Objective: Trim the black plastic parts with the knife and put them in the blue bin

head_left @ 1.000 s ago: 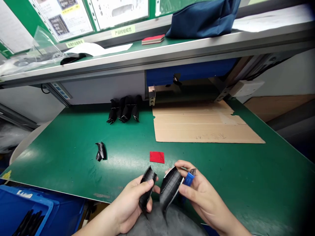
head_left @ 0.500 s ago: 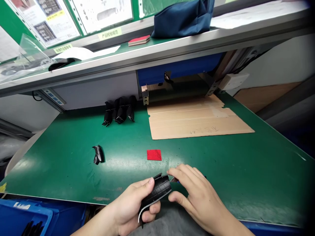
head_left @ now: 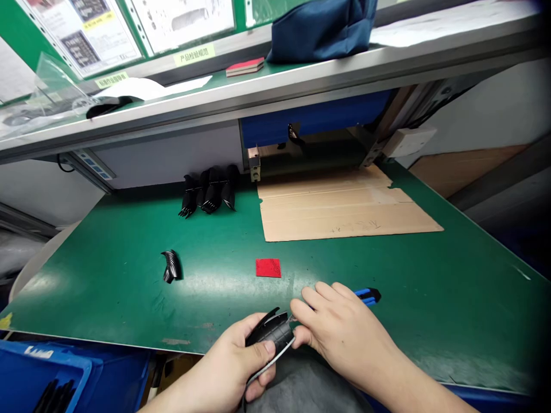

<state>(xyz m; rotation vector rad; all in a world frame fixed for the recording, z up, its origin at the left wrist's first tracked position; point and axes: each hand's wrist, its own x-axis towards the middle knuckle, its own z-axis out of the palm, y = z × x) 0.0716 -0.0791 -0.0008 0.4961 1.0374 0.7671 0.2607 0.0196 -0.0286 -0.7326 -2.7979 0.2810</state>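
Observation:
My left hand [head_left: 243, 355] is closed around a black curved plastic part [head_left: 275, 334] with grid-like lines and a pale edge, above the table's front edge. Its thumb presses on the part's outer face. In my right hand [head_left: 333, 318] is a blue and black utility knife [head_left: 369, 296], whose handle end sticks out behind the fingers. The knife's tip is by the part's right end, and whether it touches is too small to tell. Beyond the hands, a red rectangular piece [head_left: 268, 268] lies flat on the green table [head_left: 215, 310].
Nested black pieces [head_left: 171, 267] lie at the left, with bundled black parts [head_left: 209, 190] farther back. A cardboard sheet [head_left: 344, 212] covers the back right. The shelf [head_left: 193, 109] overhangs the table, carrying a dark blue bag [head_left: 321, 31]. A blue bin [head_left: 47, 373] stands at the lower left.
The left hand has turned the black part so its pale edge shows more. My right hand has rotated, its fingers curling closer together, and the knife handle now shows behind it.

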